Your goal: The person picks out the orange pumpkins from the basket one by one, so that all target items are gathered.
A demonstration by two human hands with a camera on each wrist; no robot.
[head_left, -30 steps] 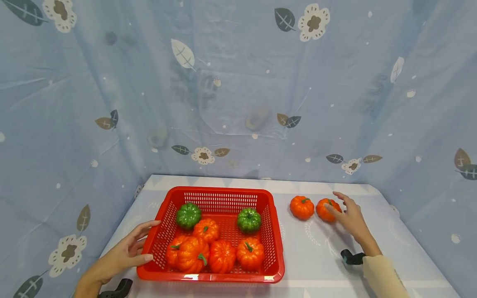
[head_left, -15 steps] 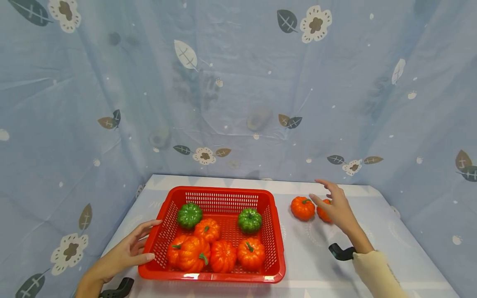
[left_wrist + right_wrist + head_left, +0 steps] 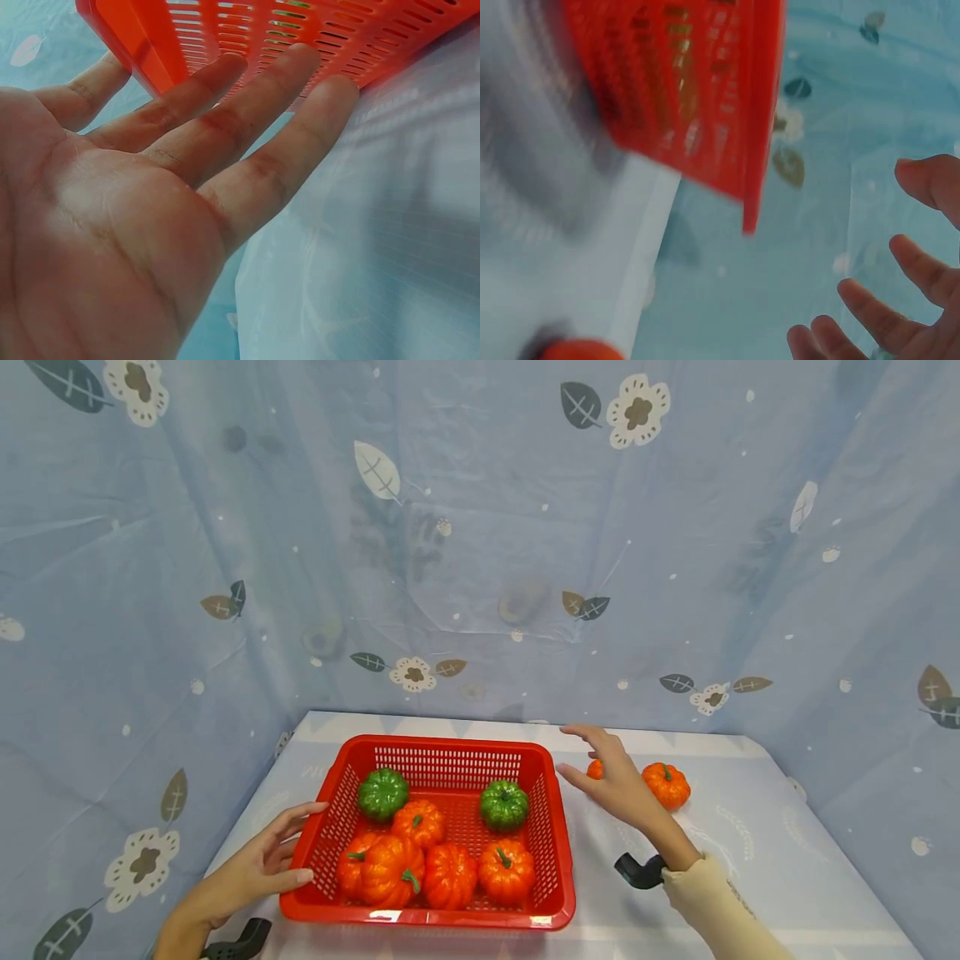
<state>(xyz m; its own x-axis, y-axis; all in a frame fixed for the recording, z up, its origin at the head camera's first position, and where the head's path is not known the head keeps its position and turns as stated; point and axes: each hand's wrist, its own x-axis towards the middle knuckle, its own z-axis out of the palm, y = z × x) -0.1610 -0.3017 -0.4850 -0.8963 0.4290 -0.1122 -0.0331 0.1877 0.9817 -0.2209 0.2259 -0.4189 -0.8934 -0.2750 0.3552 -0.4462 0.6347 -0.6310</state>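
A red perforated plastic basket (image 3: 558,860) stands on the table with several orange and green toy pumpkins inside. My left hand (image 3: 251,868) rests against its left side; in the left wrist view the extended fingers (image 3: 259,161) touch the slotted wall. Nothing is in my right hand (image 3: 618,785), which hovers just right of the basket with thumb and fingers spread. Below and behind it, one orange pumpkin (image 3: 595,769) is mostly hidden. Farther right, another orange pumpkin (image 3: 667,786) lies on the table. In the right wrist view the spread fingers (image 3: 877,311) are apart from the basket wall.
In the basket, green pumpkins (image 3: 504,805) sit toward the back, while orange ones (image 3: 506,871) crowd the front. A patterned blue curtain (image 3: 480,568) encloses the pale table (image 3: 787,860) at the back and sides. A black wrist mount (image 3: 639,870) hangs below the right wrist.
My right hand has moved left from above the right-hand pumpkin, past the other one, to the basket's right edge, staying empty. My left hand has stayed at the basket.
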